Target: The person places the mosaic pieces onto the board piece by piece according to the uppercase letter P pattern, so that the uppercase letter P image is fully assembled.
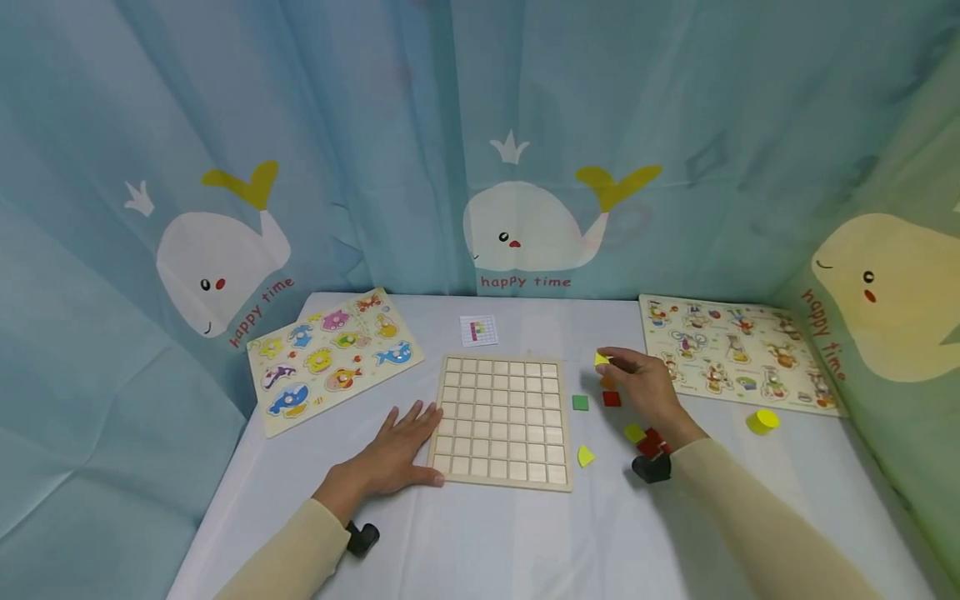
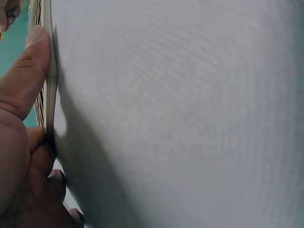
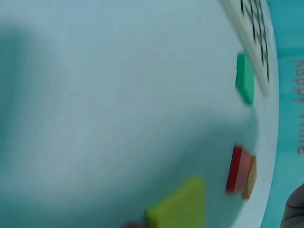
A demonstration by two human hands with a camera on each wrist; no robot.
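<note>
Pale wood makes up the grid board [image 1: 501, 421], which lies flat near the middle of the white tabletop [image 1: 487, 542], closer to the front edge than the back. The left hand [image 1: 393, 454] rests palm down against the board's left side, fingers straight and spread, thumb along its front left corner; the left wrist view shows the thumb [image 2: 28, 71] pressed to the board's thin edge [image 2: 51, 80]. Its grip holds nothing.

The right hand [image 1: 645, 387] hovers right of the board, its grip closed to a pinch of thumb and fingertips on a small yellow piece [image 1: 602, 359]. Below and beside it lie loose tiles: a green square [image 1: 581, 402] just off the board's right side, a red square [image 1: 612, 398] with an orange tile [image 1: 606, 382] touching it, a yellow-green tile [image 1: 634, 432], more red tiles [image 1: 651, 442] by the wrist, and a yellow triangle [image 1: 585, 456] near the board's front right corner. A yellow cylinder [image 1: 762, 421] sits toward the right edge.

A sea-animal puzzle [image 1: 333, 358] lies at the back left corner, another animal puzzle [image 1: 738, 354] at the back right, and a small pattern card [image 1: 478, 331] behind the board.
</note>
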